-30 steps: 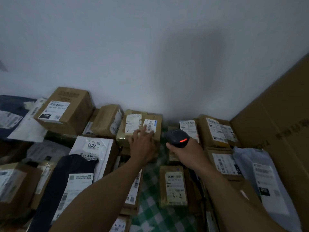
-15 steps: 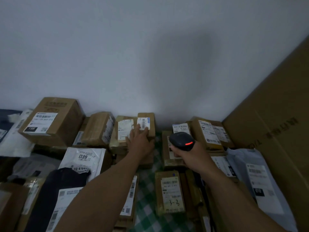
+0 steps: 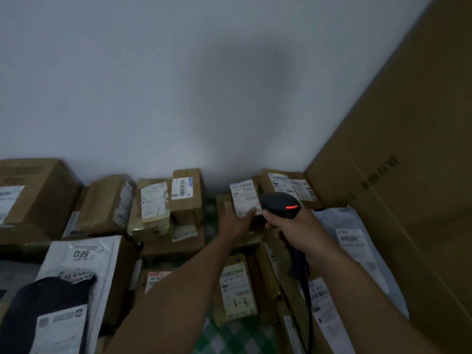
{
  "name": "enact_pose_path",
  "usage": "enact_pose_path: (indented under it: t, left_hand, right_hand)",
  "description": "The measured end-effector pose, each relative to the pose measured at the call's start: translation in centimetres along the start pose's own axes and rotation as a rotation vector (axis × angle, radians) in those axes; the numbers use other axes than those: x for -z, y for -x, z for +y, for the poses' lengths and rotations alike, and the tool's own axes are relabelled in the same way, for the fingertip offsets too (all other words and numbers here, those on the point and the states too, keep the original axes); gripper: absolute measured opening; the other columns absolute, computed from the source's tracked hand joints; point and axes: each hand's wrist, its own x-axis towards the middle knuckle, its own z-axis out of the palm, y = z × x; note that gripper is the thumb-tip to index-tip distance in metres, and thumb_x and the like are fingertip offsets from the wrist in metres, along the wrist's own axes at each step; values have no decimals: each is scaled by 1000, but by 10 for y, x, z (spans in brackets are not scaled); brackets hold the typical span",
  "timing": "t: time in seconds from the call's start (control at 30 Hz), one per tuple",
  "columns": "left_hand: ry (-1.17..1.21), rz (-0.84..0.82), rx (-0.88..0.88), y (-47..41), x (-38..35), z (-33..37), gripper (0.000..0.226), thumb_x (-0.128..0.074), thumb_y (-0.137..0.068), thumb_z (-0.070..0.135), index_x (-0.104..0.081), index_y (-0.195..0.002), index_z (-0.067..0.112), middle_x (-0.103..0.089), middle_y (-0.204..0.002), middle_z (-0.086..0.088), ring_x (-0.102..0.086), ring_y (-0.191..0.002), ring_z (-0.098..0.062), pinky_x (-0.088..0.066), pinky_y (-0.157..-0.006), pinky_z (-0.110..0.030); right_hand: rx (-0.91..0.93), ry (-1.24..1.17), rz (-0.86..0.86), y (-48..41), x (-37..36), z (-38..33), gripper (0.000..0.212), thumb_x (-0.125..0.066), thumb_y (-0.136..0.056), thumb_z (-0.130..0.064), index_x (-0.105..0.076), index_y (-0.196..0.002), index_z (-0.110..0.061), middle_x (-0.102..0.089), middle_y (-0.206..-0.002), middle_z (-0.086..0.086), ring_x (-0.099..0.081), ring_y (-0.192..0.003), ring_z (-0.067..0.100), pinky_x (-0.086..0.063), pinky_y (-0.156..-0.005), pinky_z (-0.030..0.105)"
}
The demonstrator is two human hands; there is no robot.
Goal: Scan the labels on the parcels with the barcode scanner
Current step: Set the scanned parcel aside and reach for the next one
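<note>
Parcel (image 3: 221,200) against the wall (image 3: 178,98), next along from the small barcoded box (image 3: 187,208): left hand (image 3: 236,222), having just moved over, is touching its label (image 3: 242,195) with near-straight fingers while right hand (image 3: 298,227) is gripping the barcode scanner (image 3: 279,204) alongside, so another scan is seemingly starting.

Two arms, both bare. The left forearm (image 3: 178,290) is uncovered from the near edge of the view to the wrist, broad at the near end and tapering toward the left hand (image 3: 236,222). The right forearm (image 3: 370,302) is likewise uncovered up to the right hand (image 3: 300,231) — its knuckles and fingers (image 3: 274,222) are bare too. The light is dim, so finer details such as nails cannot be made out.
</note>
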Motion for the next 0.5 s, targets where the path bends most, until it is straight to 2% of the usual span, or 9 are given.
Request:
enact_pose_path:
  t: [0.03, 0.1, 0.17, 0.23, 0.4, 0.5]
  left_hand:
    - [51, 6, 44, -9, -5, -8, 51, -72, -87, 52, -65, -133, 32, -70, -129, 6, -68, -116, -19, -58, -97, -46]
    - [156, 37, 113, 0, -7, 1, 50, -76, -88, 42, -65, -135, 28, -70, -130, 3, -68, -117, -23, -57, -99, -46]
    - [208, 88, 139, 10, -6, 11, 44, -72, -95, 28, -63, -137, 18, -68, -131, -2, -65, -119, -24, -54, -100, -38]
    - [256, 124, 144, 19, -1, 17, 41, -68, -99, 24, -61, -137, 14, -67, -132, -4, -64, -117, -22, -52, -95, -33]
    - [379, 181, 40, 65, 16, 34, 36, -68, -98, 23, -62, -134, 20, -69, -129, 0, -65, -117, -18, -54, -102, -39]
    - [458, 230, -76, 114, 27, 46, 34, -68, -99, 22, -64, -132, 27, -72, -123, 11, -67, -114, -6, -56, -91, -24]
  right_hand:
    - [-9, -6, 2, -1, 1, 1, 15, -76, -93, -35, -75, -98, -21, -78, -78, -5, -64, -67, 13, -50, -66, 31]
    - [-16, -26, 7, -1, 3, 2, 15, -76, -93, -33, -75, -97, -19, -77, -76, -4, -62, -63, 13, -50, -63, 31]
    - [-26, -43, 13, -1, 4, 3, 15, -76, -93, -32, -75, -98, -19, -77, -77, -3, -61, -60, 12, -50, -60, 29]
    - [-26, -38, 12, 2, 3, 3, 14, -76, -93, -33, -75, -99, -20, -78, -79, -3, -62, -60, 10, -51, -61, 29]
    - [12, -35, 0, 24, -1, -7, 18, -76, -92, -33, -76, -102, -18, -79, -91, 4, -66, -68, 11, -52, -65, 28]
    - [104, -68, 51, 43, -9, -16, 28, -79, -89, -35, -69, -114, -25, -76, -97, -1, -67, -83, 13, -50, -70, 28]
